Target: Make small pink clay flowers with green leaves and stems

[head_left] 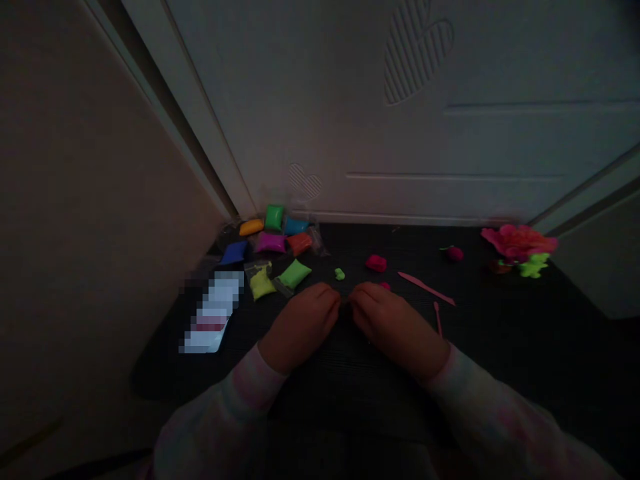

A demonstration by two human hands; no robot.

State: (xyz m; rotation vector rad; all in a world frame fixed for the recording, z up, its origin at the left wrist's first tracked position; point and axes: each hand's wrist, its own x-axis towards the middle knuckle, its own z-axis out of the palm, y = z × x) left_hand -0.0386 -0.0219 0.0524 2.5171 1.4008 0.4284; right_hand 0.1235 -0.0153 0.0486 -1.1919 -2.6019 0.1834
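Observation:
My left hand [307,323] and my right hand [393,325] are close together over the dark table, fingers curled in with the tips facing each other. Whatever the fingertips pinch, if anything, is hidden or too small to name. Just beyond them lies a small light-green lump of clay [339,274]. A larger pink-red lump of clay [376,263] sits past my right hand, and a bit of pink clay [385,285] peeks out behind its knuckles. To the right rest a pink modelling knife [427,289] and a thin pink modelling tool [438,319].
Several bags of coloured clay, among them a green one [294,274] and a blue one [235,253], lie at the back left. Nearer stands a lit phone [215,313]. A small magenta ball [455,253] and a pink clay flower [520,241] are at the right. A white panel [425,147] rises behind.

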